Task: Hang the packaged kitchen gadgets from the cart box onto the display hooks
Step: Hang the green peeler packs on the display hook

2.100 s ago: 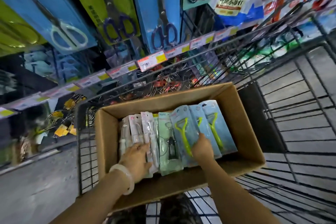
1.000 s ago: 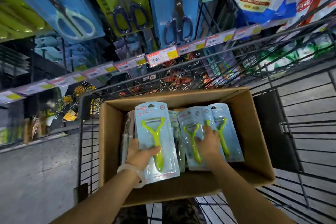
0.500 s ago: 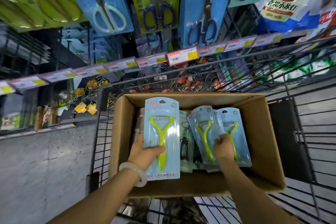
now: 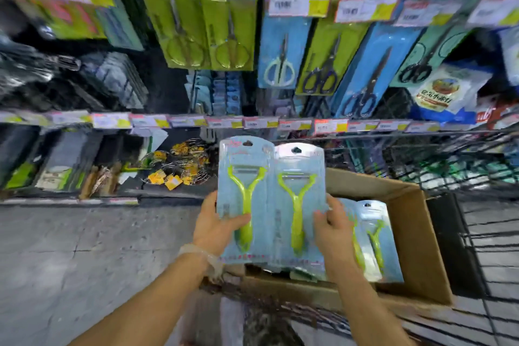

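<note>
Two light blue blister packs, each with a green Y-shaped peeler, are raised side by side above the cardboard box (image 4: 415, 233). My left hand (image 4: 216, 226) grips the left peeler pack (image 4: 244, 177) at its lower edge, thumb across the front. My right hand (image 4: 332, 229) holds the right peeler pack (image 4: 299, 174) by its right edge. Both packs stand upright with their hang holes on top. More peeler packs (image 4: 373, 236) lie in the box, which sits in the black wire cart (image 4: 477, 247).
Packaged scissors (image 4: 278, 59) hang on the display ahead, green ones (image 4: 205, 28) to their left. A rail of price tags (image 4: 252, 122) crosses under them. Wire racks with yellow tags (image 4: 174, 168) sit low on the shelf. Grey floor (image 4: 70, 261) lies to the left.
My right hand has lifted a second peeler pack out of the box. Both packs have risen and moved left, side by side. The view has tilted up toward the hanging display.
</note>
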`<state>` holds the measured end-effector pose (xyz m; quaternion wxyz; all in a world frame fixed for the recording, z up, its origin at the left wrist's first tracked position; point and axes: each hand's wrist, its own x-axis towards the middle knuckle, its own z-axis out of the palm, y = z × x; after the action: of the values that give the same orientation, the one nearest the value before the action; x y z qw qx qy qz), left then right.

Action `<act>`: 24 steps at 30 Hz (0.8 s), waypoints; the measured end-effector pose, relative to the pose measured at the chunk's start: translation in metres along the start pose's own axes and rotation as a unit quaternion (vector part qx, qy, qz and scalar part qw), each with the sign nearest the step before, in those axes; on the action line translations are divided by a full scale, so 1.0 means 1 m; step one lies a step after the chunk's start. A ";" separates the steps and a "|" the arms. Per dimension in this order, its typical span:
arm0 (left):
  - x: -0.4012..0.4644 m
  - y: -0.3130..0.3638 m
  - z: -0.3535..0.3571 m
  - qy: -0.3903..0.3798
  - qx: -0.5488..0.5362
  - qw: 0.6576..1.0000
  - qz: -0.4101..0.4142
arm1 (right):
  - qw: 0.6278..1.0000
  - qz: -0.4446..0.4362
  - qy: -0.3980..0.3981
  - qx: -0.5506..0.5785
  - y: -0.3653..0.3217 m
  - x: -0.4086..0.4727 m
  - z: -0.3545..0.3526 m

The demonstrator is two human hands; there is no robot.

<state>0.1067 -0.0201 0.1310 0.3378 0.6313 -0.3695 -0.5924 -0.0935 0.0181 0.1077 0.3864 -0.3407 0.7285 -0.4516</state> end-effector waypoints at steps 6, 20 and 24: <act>-0.045 0.012 -0.110 0.029 -0.096 0.994 0.041 | 0.996 -0.044 -0.073 0.027 -0.048 -0.063 0.078; -0.136 0.015 -0.347 0.216 -0.162 0.951 0.150 | 0.945 -0.163 -0.269 0.090 -0.153 -0.187 0.282; -0.138 0.036 -0.393 0.250 -0.195 0.930 0.188 | 0.930 -0.192 -0.302 0.083 -0.190 -0.195 0.332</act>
<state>0.4924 0.0773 0.2583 0.6405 0.6001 -0.2622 -0.4011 0.3149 -0.0162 0.2352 0.5208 -0.5612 0.4581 -0.4517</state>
